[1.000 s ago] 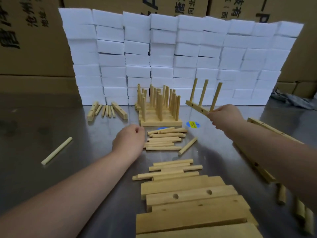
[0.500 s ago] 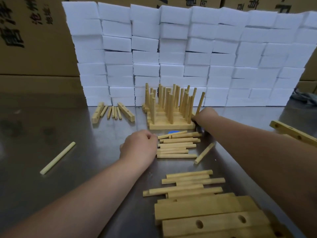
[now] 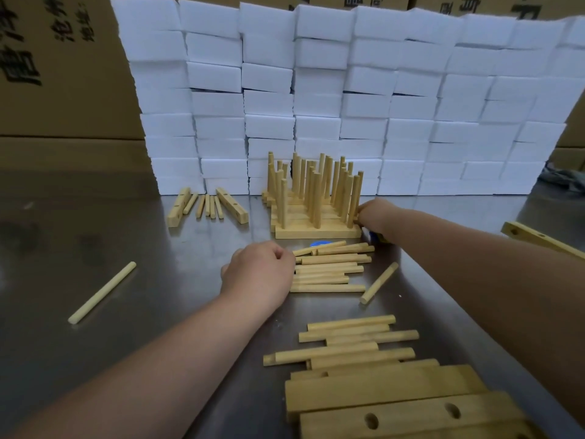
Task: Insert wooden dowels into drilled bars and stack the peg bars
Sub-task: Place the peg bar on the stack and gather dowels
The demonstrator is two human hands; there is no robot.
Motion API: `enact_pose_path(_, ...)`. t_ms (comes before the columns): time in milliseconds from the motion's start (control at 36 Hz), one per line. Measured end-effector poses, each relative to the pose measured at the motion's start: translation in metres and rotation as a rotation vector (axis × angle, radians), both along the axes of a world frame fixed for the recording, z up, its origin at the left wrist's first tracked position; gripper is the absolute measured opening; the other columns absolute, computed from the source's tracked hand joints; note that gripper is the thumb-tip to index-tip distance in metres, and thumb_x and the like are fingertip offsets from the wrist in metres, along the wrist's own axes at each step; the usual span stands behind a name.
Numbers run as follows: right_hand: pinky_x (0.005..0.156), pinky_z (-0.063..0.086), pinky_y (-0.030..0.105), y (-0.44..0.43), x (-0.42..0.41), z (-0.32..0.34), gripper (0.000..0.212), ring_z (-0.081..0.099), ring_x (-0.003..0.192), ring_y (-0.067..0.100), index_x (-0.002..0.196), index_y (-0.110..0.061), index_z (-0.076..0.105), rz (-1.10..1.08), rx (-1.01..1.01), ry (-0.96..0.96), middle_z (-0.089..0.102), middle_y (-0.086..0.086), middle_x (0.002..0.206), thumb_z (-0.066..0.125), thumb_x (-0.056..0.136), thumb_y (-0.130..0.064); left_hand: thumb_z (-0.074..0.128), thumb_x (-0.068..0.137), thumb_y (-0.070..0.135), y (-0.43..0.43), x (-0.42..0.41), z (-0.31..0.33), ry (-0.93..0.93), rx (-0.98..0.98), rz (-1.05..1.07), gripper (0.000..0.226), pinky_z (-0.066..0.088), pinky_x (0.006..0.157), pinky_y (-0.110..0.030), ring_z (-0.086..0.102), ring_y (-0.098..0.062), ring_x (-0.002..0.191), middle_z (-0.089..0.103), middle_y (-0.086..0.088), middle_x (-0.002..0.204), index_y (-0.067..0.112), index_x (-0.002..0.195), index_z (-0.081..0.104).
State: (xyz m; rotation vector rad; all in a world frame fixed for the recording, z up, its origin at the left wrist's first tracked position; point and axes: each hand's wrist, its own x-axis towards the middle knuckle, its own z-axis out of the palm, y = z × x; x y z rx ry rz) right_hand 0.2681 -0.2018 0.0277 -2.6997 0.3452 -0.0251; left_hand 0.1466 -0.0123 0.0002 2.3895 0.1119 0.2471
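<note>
Lifted peg bar (image 3: 318,232) now down at stack (image 3: 300,213)

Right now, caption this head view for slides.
Right hand at the right end of the peg bar stack, left hand curled beside loose dowels.

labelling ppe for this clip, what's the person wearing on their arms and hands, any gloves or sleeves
Nothing worn is visible. The left hand and right hand are bare, with no gloves, and no rings show on the sides facing the camera. The left forearm and right forearm are uncovered to the frame edge: no sleeves, watch, wristband or markings in view.
</note>
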Motion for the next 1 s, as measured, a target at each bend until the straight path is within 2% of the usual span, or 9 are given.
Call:
enact_pose_path(222, 0.075, 0.044, 0.025, 0.0, 0.003, 0.0, 0.029, 0.056, 0.09, 0.022, 0.115, -0.002, 0.061, 0.014, 0.041, 0.03, 0.059, 0.008, 0.102, 0.041, 0.094, -0.004, 0.039, 0.09, 0.036, 0.0, 0.003, -0.002, 0.008, 0.01, 0.002, 0.026, 0.045, 0.088, -0.041, 0.057, -0.023, 0.091, 0.066, 0.001, 0.083, 0.029, 0.086, 0.064)
enact_pose_path(417, 0.055, 0.031, 0.014, -0.001, 0.01, -0.007, 0.038, 0.046, 0.124, 0.034, 0.131, 0.002, 0.047, 0.083, 0.253, -0.036, 0.049, 0.022, 0.134, 0.038, 0.094, -0.001, 0.04, 0.09, 0.035, 0.0, 0.003, -0.002, -0.001, 0.019, -0.004, 0.025, 0.043, 0.089, -0.042, 0.055, -0.023, 0.094, 0.065, 0.003, 0.087, 0.029, 0.083, 0.063)
enact_pose_path(472, 0.059, 0.036, 0.015, -0.002, 0.009, -0.006, 0.038, 0.046, 0.124, 0.034, 0.131, 0.002, 0.047, 0.084, 0.262, -0.052, 0.048, 0.021, 0.135, 0.038, 0.094, 0.0, 0.04, 0.091, 0.036, 0.0, 0.003, -0.002, -0.001, 0.024, -0.006, 0.025, 0.043, 0.089, -0.042, 0.054, -0.023, 0.094, 0.064, 0.003, 0.087, 0.029, 0.083, 0.062)
enact_pose_path(528, 0.081, 0.045, 0.023, -0.004, 0.01, -0.006, 0.039, 0.045, 0.125, 0.033, 0.132, 0.0, 0.046, 0.074, 0.248, -0.049, 0.048, 0.02, 0.136, 0.038, 0.094, -0.001, 0.04, 0.091, 0.036, 0.0, 0.003, -0.002, 0.001, 0.03, -0.006, 0.025, 0.043, 0.089, -0.042, 0.053, -0.022, 0.095, 0.063, 0.004, 0.088, 0.029, 0.085, 0.063)
enact_pose_path(583, 0.098, 0.04, 0.03, -0.004, 0.007, -0.005, 0.039, 0.046, 0.125, 0.029, 0.133, -0.001, 0.046, 0.055, 0.236, -0.056, 0.049, 0.016, 0.136, 0.044, 0.094, -0.003, 0.04, 0.091, 0.036, 0.0, 0.003, -0.002, 0.002, 0.031, -0.004, 0.025, 0.042, 0.09, -0.042, 0.053, -0.022, 0.096, 0.063, 0.004, 0.09, 0.029, 0.087, 0.064)
enact_pose_path(667, 0.101, 0.039, 0.031, -0.003, 0.004, -0.002, 0.04, 0.049, 0.123, 0.025, 0.129, -0.002, 0.051, 0.042, 0.27, -0.106, 0.051, 0.012, 0.135, 0.055, 0.089, -0.005, 0.04, 0.091, 0.036, 0.0, 0.003, -0.002, 0.0, 0.032, -0.002, 0.025, 0.043, 0.09, -0.042, 0.053, -0.022, 0.095, 0.063, 0.004, 0.089, 0.029, 0.085, 0.064)
enact_pose_path(750, 0.092, 0.045, 0.033, -0.004, 0.008, -0.008, 0.034, 0.055, 0.114, 0.03, 0.127, -0.004, 0.054, 0.049, 0.346, -0.126, 0.057, 0.015, 0.127, 0.046, 0.094, -0.005, 0.04, 0.091, 0.035, -0.001, 0.003, -0.002, -0.001, 0.04, 0.0, 0.024, 0.043, 0.089, -0.042, 0.052, -0.021, 0.094, 0.063, 0.005, 0.089, 0.03, 0.082, 0.063)
enact_pose_path(861, 0.057, 0.045, 0.025, -0.007, 0.013, -0.013, 0.03, 0.056, 0.072, 0.014, 0.12, -0.019, 0.06, 0.004, 0.453, -0.134, 0.062, 0.002, 0.09, 0.045, 0.095, -0.012, 0.04, 0.09, 0.035, -0.001, 0.004, -0.002, -0.007, 0.054, 0.0, 0.024, 0.042, 0.089, -0.04, 0.052, -0.021, 0.095, 0.063, 0.005, 0.089, 0.03, 0.083, 0.063)
enact_pose_path(1000, 0.062, 0.046, 0.025, -0.007, 0.013, -0.013, 0.035, 0.058, 0.08, 0.015, 0.127, -0.022, 0.056, 0.02, 0.494, -0.124, 0.063, 0.003, 0.101, 0.048, 0.093, -0.016, 0.04, 0.091, 0.036, -0.001, 0.004, -0.002, -0.004, 0.064, 0.002, 0.026, 0.042, 0.089, -0.04, 0.051, -0.021, 0.095, 0.062, 0.006, 0.089, 0.029, 0.088, 0.065)
